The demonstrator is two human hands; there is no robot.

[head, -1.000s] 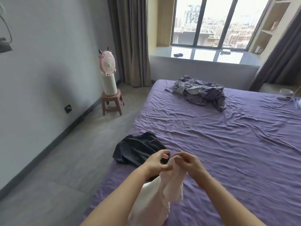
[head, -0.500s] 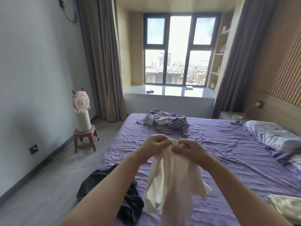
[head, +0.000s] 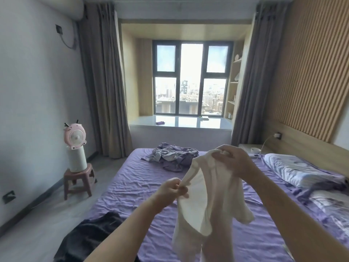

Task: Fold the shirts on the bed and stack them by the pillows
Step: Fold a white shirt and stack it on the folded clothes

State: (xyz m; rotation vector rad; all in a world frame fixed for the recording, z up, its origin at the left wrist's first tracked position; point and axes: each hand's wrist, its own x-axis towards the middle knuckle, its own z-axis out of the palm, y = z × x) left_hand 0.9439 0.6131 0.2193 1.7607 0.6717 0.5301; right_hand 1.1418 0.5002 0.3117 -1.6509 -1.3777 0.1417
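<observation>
Both hands [head: 171,190] [head: 231,159] pinch white shirt [head: 205,203] edges (above the bed [head: 132,186]).

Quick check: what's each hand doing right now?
Left hand: pinching an edge of the white shirt.
Right hand: gripping the same shirt at its top.

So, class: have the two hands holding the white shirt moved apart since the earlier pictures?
Yes. The right hand now holds the white shirt higher than the left hand, which has dropped lower against the purple bed.
</observation>
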